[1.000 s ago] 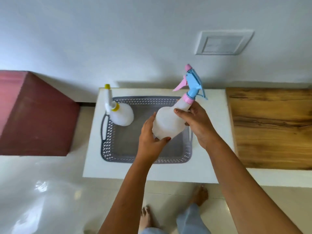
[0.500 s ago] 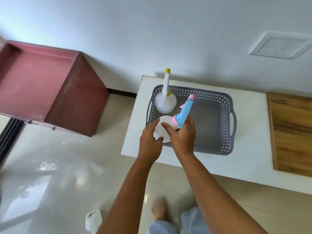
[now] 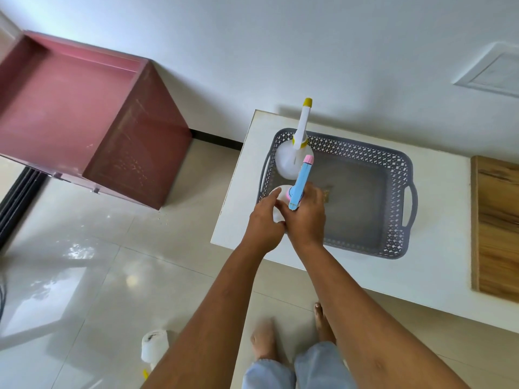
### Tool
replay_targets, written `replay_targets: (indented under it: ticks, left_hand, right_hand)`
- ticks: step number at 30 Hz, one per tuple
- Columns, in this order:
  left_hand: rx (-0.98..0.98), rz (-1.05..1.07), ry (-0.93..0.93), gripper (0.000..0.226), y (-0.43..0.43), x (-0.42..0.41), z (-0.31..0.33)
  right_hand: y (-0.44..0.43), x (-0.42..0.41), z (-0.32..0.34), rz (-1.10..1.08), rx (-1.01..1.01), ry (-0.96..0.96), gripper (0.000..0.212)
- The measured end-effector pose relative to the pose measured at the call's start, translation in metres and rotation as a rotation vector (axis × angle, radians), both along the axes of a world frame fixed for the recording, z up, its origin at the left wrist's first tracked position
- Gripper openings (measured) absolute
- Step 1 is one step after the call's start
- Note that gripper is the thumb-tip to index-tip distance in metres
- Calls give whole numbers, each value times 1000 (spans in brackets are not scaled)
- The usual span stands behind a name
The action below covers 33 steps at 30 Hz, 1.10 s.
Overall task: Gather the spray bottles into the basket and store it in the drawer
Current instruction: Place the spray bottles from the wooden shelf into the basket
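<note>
A grey perforated basket (image 3: 393, 164) sits on a white table (image 3: 438, 279). In its far left corner stands a white spray bottle with a yellow nozzle (image 3: 295, 160). A second white bottle with a blue and pink trigger head (image 3: 299, 181) is upright at the basket's near left corner. Both hands hold it: my left hand (image 3: 264, 223) grips its white body from the left, and my right hand (image 3: 307, 217) wraps around its neck under the trigger. Whether this bottle rests on the basket floor is hidden by my hands.
A dark red open drawer box (image 3: 84, 119) stands on the tiled floor to the left. A wooden board (image 3: 497, 228) lies on the table's right end. Another white bottle (image 3: 154, 346) is on the floor near my bare feet. A wall is behind the table.
The blue-headed bottle went from tilted above the basket's middle to upright at its near left corner, both hands still on it. My view swung left and showed the drawer box.
</note>
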<state>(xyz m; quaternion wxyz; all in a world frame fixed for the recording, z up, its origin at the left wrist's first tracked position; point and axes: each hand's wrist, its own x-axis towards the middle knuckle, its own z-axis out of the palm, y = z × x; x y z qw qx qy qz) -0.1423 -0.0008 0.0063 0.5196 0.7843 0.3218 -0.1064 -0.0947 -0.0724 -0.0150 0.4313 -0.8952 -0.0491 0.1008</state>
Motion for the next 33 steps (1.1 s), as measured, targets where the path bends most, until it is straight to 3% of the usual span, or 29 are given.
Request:
replay_targets:
  ticks: [6,17,24,30,33]
  left_hand:
    - [37,-32,12,67,-5,1,-10]
    - [35,-5,17,69,-4,-2,-17]
    - [38,126,-32,71,-5,-28,-19]
    - [55,312,-116,68,3,-84,-19]
    - [45,400,-68,67,12,-127,-23]
  right_hand:
    - [-1,1,-8,44,-27,4,31]
    - [1,1,-6,102,-56,8,39]
    - [-5,-14,0,26,-55,41,66]
    - [1,-66,11,-100,-20,-48,60]
    - [12,-100,14,-97,1,-70,51]
